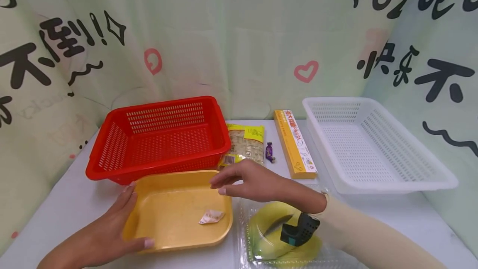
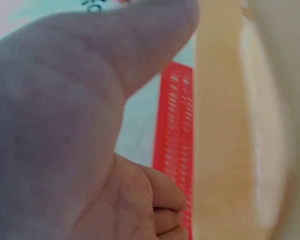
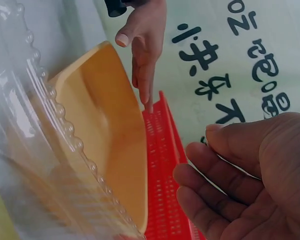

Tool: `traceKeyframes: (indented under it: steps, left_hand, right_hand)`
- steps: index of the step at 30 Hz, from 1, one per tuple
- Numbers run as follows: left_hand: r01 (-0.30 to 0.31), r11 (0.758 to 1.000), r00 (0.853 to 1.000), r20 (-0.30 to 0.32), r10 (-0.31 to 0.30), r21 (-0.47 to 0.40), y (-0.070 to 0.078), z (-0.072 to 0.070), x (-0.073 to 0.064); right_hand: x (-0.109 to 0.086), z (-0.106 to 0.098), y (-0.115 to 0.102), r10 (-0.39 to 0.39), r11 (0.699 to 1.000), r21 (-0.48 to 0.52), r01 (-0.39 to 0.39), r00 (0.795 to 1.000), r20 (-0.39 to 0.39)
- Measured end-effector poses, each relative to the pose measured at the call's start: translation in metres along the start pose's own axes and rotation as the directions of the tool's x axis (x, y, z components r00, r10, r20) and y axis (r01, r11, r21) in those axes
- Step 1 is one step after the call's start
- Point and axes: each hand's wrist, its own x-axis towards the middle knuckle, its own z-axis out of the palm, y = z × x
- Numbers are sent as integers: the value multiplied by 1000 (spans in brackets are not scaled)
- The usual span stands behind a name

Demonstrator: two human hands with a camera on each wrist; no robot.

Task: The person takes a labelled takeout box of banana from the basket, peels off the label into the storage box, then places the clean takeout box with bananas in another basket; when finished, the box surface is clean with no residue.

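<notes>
At lower left, a person's left hand (image 1: 98, 229) is holding its thumb wide apart from its extended fingers. The right hand (image 1: 250, 179) is hovering, fingers curving loosely, a cream sleeve (image 1: 366, 229) covering most of the right forearm (image 1: 304, 195).

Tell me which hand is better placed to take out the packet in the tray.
Likely the right hand: it holds nothing and hangs over the right side of the tray, nearer the packet. The left hand is at the tray's opposite end.
</notes>
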Motion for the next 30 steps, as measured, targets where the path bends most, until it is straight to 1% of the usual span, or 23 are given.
traceKeyframes:
  steps: [2,4,6,8,10,13,15,16,18,20,22,23,25,27,29,30]
  left_hand:
    - [-3,1000,1000,-3,3,1,7,-2,1]
    - [13,999,1000,18,-12,-34,15,-4,3]
    - [42,996,999,36,-40,-73,26,-3,6]
    - [47,993,998,44,-43,-110,38,0,9]
    - [41,990,999,32,-37,-133,51,5,14]
    - [-10,983,1000,0,10,-185,69,16,19]
    - [-35,974,999,-8,34,-223,81,24,22]
    - [-37,969,999,-4,38,-246,86,28,23]
    - [-24,958,999,30,34,-287,98,34,25]
    - [-29,949,997,63,51,-315,107,39,27]
    - [-66,942,993,75,95,-329,114,45,28]
    - [-111,938,988,64,139,-329,116,48,28]
    - [-200,922,975,22,219,-331,119,55,29]
    - [-281,906,958,-32,286,-316,121,63,30]
    - [-331,889,943,-67,327,-317,125,71,29]
    - [-344,881,938,-80,336,-326,127,76,29]
  right_hand:
    - [-5,-4,0,-4,1000,-6,4,1000,-17]
    - [-11,-7,1,-12,1000,-19,12,999,-34]
    - [-16,-10,2,-13,1000,-23,12,999,-48]
    - [-22,-11,5,-9,1000,-19,8,998,-56]
    - [-27,-12,8,10,1000,-4,-10,998,-56]
    - [-37,-13,13,32,999,4,-32,998,-56]
    - [-44,-14,16,36,999,6,-36,997,-67]
    - [-48,-15,17,34,999,-2,-34,996,-77]
    - [-56,-18,18,30,999,-17,-32,994,-108]
    - [-64,-20,19,39,999,-25,-43,990,-137]
    - [-74,-22,19,59,997,-36,-66,985,-161]
    - [-78,-23,19,68,996,-37,-76,983,-173]
    - [-88,-23,21,68,996,-43,-78,978,-196]
    - [-99,-23,23,46,998,-40,-56,974,-221]
    - [-111,-23,27,15,998,-52,-29,967,-254]
    - [-117,-23,29,4,997,-68,-24,962,-274]
